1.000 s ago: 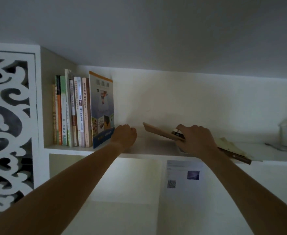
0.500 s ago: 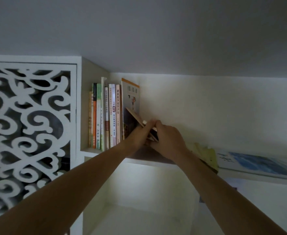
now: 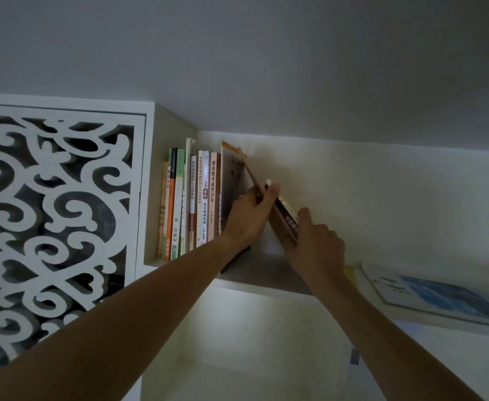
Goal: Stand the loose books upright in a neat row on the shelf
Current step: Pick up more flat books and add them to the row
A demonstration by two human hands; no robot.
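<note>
Fingers of the right hand (image 3: 317, 247) curl around the lower end of the two tilted books, a thin tan one (image 3: 252, 176) and a thicker dark-spined one (image 3: 288, 218), gripping them from below and behind. Half a second ago these books sat low and shallow in both hands near the foot of the row; now they are swung up steeply, their top edges leaning left against the tall orange-topped book (image 3: 231, 180) at the row's right end. A second ago they were well to the right, nearly flat on the board. The left hand (image 3: 247, 218) has risen with them: its thumb presses on the dark-spined book's upper end while its other fingers lie spread against the face of the tall book, so the hand is closed loosely over the leaning pair rather than clamped. Whether the books' lower edges touch the shelf (image 3: 266, 273) I cannot tell, as the right hand hides them.

Behind, the row of upright books (image 3: 191, 204) stands spine-out against the shelf's left wall. Farther right, well apart from the hands, a blue-and-white book (image 3: 439, 293) lies flat on the shelf with a yellow-edged one (image 3: 351, 274) just beside it. At far left is a white carved scroll panel (image 3: 55, 221).
</note>
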